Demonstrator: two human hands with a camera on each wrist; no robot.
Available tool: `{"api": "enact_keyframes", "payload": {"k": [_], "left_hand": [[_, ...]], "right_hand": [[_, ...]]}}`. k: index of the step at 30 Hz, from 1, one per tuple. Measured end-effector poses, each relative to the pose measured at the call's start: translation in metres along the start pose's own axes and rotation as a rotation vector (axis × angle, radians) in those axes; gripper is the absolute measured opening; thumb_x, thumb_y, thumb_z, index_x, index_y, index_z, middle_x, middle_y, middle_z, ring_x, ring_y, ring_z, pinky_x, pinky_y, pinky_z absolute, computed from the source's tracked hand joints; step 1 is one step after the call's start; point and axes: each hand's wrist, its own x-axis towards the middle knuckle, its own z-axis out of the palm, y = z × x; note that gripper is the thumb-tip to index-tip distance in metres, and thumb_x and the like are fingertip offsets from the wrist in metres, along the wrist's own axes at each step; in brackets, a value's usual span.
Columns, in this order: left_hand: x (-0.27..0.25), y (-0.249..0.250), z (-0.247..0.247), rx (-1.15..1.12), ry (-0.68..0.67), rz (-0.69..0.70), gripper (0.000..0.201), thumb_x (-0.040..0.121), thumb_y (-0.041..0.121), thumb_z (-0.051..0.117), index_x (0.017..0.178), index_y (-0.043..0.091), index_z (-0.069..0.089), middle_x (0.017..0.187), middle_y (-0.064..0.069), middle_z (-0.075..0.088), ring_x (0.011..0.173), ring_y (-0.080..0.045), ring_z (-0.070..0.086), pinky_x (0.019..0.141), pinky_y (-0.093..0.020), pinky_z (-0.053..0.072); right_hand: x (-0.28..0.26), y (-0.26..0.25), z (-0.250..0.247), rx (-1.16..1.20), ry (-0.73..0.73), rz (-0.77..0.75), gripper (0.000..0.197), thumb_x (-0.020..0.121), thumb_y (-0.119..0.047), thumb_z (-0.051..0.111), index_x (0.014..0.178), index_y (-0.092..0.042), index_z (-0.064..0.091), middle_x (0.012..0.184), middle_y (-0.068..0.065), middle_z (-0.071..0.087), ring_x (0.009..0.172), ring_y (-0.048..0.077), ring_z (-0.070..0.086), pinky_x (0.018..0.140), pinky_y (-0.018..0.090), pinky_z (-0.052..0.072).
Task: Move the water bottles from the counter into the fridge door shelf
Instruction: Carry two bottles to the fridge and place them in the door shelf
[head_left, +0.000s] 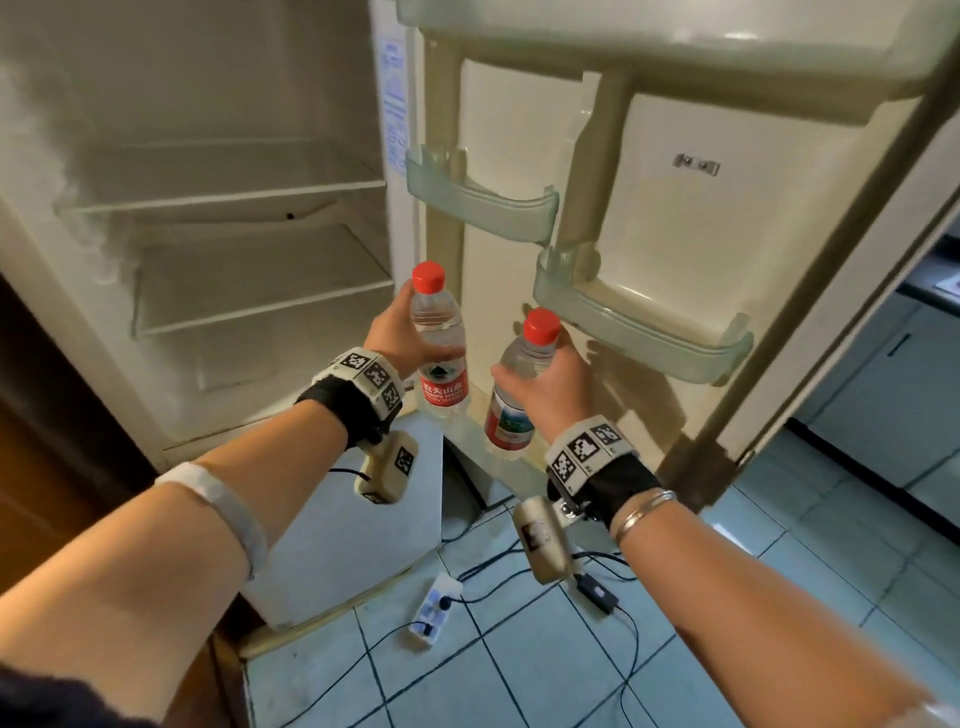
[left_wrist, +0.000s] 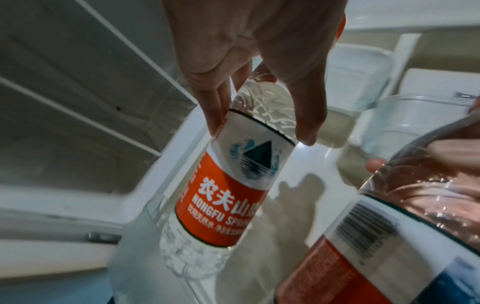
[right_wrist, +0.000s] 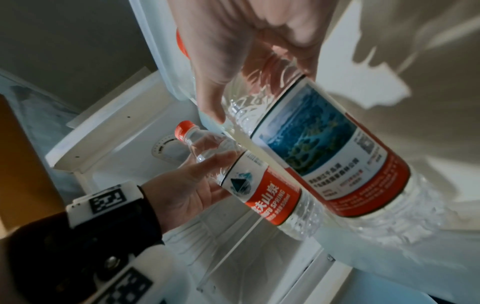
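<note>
left hand grips upright bottle, frame centre | right hand grips tilted bottle beside it | door shelf upper right

Right hand, fingers wrapped round upper body of large water bottle, blue picture label with red band. Beyond it: left hand gripping second bottle, red cap, wrist strap with black-and-white markers. White fridge interior behind.
</note>
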Motion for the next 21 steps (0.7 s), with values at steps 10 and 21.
{"api": "enact_keyframes", "payload": {"k": [10, 21], "left_hand": [[0.074, -0.040, 0.029, -0.197, 0.105, -0.066, 0.069, 0.065, 0.010, 0.080, 0.122, 0.014, 0.042, 0.105, 0.000, 0.059, 0.094, -0.016, 0.058, 0.083, -0.030, 0.048], [0.111, -0.116, 0.061, -0.197, 0.031, -0.090, 0.072, 0.057, 0.012, 0.085, 0.118, 0.007, 0.046, 0.100, 0.000, 0.062, 0.099, -0.019, 0.062, 0.087, -0.028, 0.050]], "right_hand": [[0.070, 0.018, 0.028, 0.056, 0.044, 0.122, 0.043, 0.068, -0.019, 0.080, 0.103, -0.007, 0.059, 0.102, 0.009, 0.067, 0.093, 0.023, 0.065, 0.082, 0.030, 0.049], [0.122, 0.049, 0.068, -0.086, 0.046, 0.204, 0.045, 0.067, -0.034, 0.079, 0.102, -0.013, 0.059, 0.099, 0.004, 0.069, 0.089, 0.020, 0.065, 0.087, 0.033, 0.051]]}}
